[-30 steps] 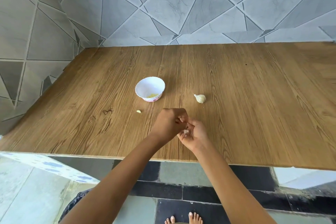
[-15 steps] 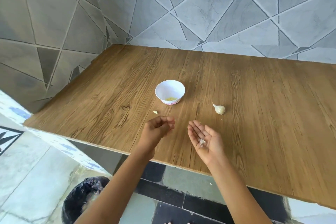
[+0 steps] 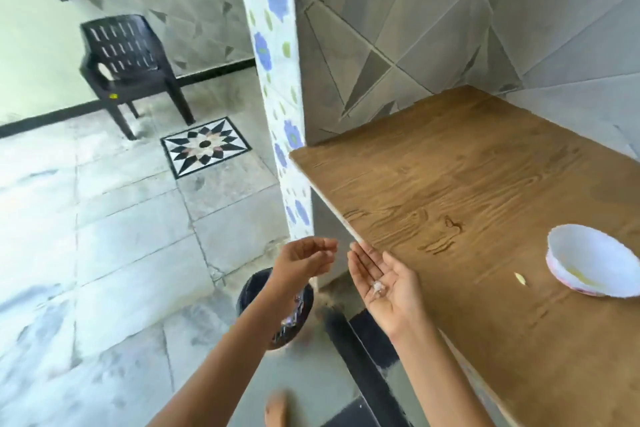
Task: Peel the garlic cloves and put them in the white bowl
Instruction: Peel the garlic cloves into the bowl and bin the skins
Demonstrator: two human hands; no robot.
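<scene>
Right hand (image 3: 394, 291) grip flat, palm up, carrying whitish garlic scrap (image 3: 377, 286); left hand (image 3: 304, 260) at its 9 o'clock, loosely curled, empty. Bin (image 3: 247, 291) at 7 o'clock, nearer left.

Tiled room beside a wooden table (image 3: 467, 184).
A black plastic chair (image 3: 128, 69) stands on the grey floor (image 3: 104, 253) near a star-patterned tile (image 3: 206, 146); a flowered pillar (image 3: 273, 45) meets the table's corner, and a dark bin (image 3: 251, 291) sits below its edge.
</scene>
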